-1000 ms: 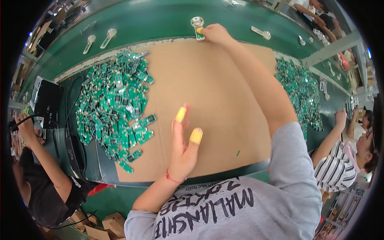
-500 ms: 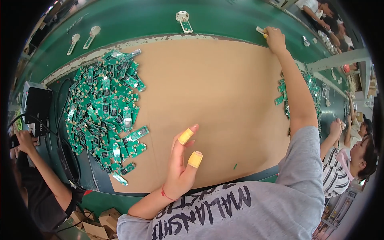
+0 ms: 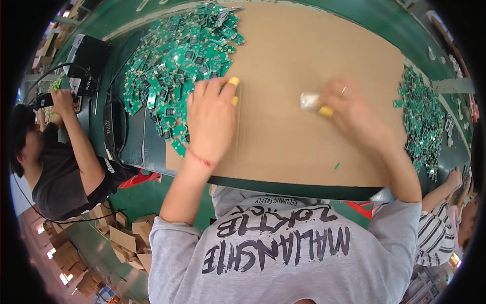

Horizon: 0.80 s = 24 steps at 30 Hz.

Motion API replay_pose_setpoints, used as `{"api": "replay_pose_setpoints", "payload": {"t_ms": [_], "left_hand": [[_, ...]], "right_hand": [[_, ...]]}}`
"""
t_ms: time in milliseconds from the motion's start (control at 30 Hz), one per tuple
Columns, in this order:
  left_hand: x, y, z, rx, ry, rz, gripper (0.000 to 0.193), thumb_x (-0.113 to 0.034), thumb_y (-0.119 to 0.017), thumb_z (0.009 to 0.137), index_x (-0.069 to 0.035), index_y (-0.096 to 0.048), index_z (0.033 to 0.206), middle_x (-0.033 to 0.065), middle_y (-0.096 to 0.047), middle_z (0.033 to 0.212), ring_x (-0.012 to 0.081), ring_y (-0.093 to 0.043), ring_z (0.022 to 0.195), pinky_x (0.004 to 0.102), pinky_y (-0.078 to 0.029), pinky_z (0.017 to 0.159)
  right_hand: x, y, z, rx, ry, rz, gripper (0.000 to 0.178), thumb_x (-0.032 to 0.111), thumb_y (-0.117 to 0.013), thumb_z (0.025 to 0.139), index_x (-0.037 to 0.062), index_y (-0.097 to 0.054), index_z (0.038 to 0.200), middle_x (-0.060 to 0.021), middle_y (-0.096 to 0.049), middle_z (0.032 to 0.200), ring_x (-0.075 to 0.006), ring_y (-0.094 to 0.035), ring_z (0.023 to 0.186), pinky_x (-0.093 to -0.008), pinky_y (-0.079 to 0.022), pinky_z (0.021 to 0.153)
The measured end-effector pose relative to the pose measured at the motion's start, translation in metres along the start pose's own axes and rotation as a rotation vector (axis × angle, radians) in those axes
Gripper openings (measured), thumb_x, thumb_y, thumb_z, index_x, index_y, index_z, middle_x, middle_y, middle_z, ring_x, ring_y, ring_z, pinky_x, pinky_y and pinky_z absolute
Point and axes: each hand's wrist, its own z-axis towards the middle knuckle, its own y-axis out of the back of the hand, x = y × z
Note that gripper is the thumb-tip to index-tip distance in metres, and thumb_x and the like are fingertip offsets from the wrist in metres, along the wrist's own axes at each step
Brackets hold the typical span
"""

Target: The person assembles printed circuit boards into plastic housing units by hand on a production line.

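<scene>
My left hand (image 3: 212, 119), yellow wraps on its thumb and index finger, is at the right edge of a heap of green circuit boards (image 3: 177, 61). Its thumb and index tips are apart, with nothing visible between them. Above the brown cardboard sheet (image 3: 283, 147), my right hand (image 3: 349, 104) is closed on a white plastic part (image 3: 309, 101). Motion blurs this hand and the part, so the part's shape is unclear. A yellow wrap shows on the right thumb too.
A second heap of circuit boards (image 3: 422, 121) lies at the right. Black cables and a black adapter (image 3: 115, 126) border the left heap. One co-worker in black (image 3: 66, 167) sits at the left; another in stripes (image 3: 435, 233) is at the right. Cardboard boxes (image 3: 124, 238) stand on the floor.
My right hand has come back from the green belt to above the cardboard with the white part. My left hand has moved forward to the left heap. The view has shifted.
</scene>
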Motion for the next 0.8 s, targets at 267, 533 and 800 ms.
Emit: {"api": "replay_pose_setpoints", "payload": {"t_ms": [267,533,800], "left_hand": [[-0.019,0.002,0.006,0.072,0.216,-0.784,0.018,-0.001,-0.056,0.078,-0.002,-0.061,0.095,0.0054,-0.057,0.081,0.0125,-0.052,0.068,0.0249,-0.041,0.059],[-0.08,-0.002,-0.016,-0.053,0.043,-1.219,0.02,0.002,-0.054,0.079,-0.001,-0.06,0.097,0.0062,-0.056,0.084,0.0126,-0.054,0.07,0.0225,-0.043,0.059],[-0.085,-0.002,-0.018,-0.092,0.014,-1.279,0.019,0.002,-0.055,0.079,0.001,-0.059,0.098,0.0071,-0.055,0.085,0.0131,-0.054,0.072,0.0226,-0.043,0.06]], "right_hand": [[0.046,-0.025,-0.025,-0.104,-0.337,0.48,0.012,0.003,-0.05,0.08,0.0044,-0.052,0.092,-0.0059,-0.053,0.084,-0.0198,-0.051,0.083,-0.0303,-0.04,0.075],[0.085,-0.01,-0.021,-0.304,-0.544,1.134,0.011,0.007,-0.042,0.086,0.0028,-0.05,0.092,0.0038,-0.049,0.075,-0.0022,-0.039,0.064,-0.0182,-0.033,0.055],[0.1,-0.019,-0.024,-0.425,-0.622,1.134,0.012,0.01,-0.047,0.087,0.0012,-0.051,0.095,0.0006,-0.054,0.077,-0.0039,-0.047,0.069,-0.0194,-0.039,0.059]]}}
